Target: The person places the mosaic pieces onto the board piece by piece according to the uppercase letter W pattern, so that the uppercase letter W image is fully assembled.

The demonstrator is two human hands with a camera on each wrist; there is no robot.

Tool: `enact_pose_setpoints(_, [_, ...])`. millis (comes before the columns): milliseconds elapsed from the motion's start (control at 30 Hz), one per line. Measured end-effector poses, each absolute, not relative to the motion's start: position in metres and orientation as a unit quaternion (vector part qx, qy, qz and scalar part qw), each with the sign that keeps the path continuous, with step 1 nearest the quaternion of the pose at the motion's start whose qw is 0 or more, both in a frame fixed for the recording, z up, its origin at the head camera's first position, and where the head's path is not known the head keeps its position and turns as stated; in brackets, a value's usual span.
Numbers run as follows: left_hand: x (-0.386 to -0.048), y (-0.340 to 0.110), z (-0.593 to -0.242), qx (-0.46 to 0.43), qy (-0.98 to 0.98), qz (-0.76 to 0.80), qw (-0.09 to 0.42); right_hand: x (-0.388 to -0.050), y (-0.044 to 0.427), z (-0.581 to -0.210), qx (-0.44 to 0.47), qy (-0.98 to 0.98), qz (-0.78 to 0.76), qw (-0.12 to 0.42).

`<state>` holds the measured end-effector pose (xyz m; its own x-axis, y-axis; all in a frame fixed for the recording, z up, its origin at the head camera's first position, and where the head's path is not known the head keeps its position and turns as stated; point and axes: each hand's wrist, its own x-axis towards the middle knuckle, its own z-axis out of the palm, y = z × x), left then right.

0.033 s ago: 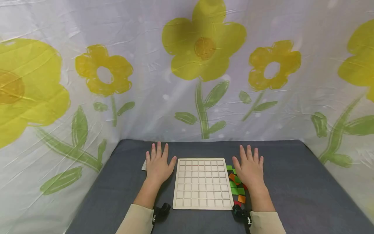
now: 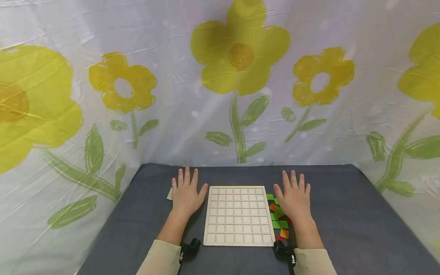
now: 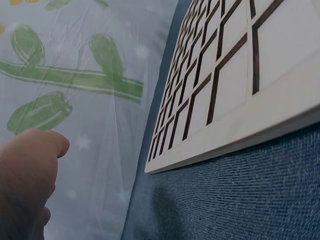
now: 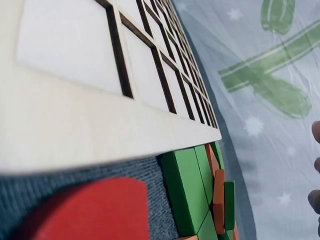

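Plainly, our left hand [image 2: 187, 196] and right hand [image 2: 295, 198] are both spread, fingers straight, pinching nothing; whether they touch the dark cloth [image 2: 343, 229] we cannot tell. Between them the gridded board [image 2: 238, 211] lies flat. Along its right edge, partly hidden by our right hand, green tiles [image 2: 283, 224], orange tiles [image 2: 284, 233] and a red piece [image 4: 100, 210] sit bunched. We'd do best to pinch any piece by its edges, without nudging the board.
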<state>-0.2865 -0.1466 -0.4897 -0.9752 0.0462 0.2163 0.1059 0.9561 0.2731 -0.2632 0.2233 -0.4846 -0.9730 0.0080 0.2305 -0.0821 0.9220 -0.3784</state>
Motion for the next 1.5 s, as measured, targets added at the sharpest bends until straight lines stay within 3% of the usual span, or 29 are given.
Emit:
enact_pose_setpoints(1033, [-0.282,-0.153,-0.487,-0.043,-0.982,-0.152,0.101,-0.254,0.238,-0.473,0.017,-0.973,0.212,0.088])
enact_pose_setpoints(1333, [-0.277,-0.157,-0.486,-0.114,-0.968,-0.196,0.111,-0.250,0.244,-0.470,0.032,-0.971,0.219,0.090])
enact_pose_setpoints(1500, [-0.275,-0.159,-0.486,-0.149,-0.954,-0.244,0.089,-0.249,0.244,-0.466,0.062,-0.964,0.242,0.090])
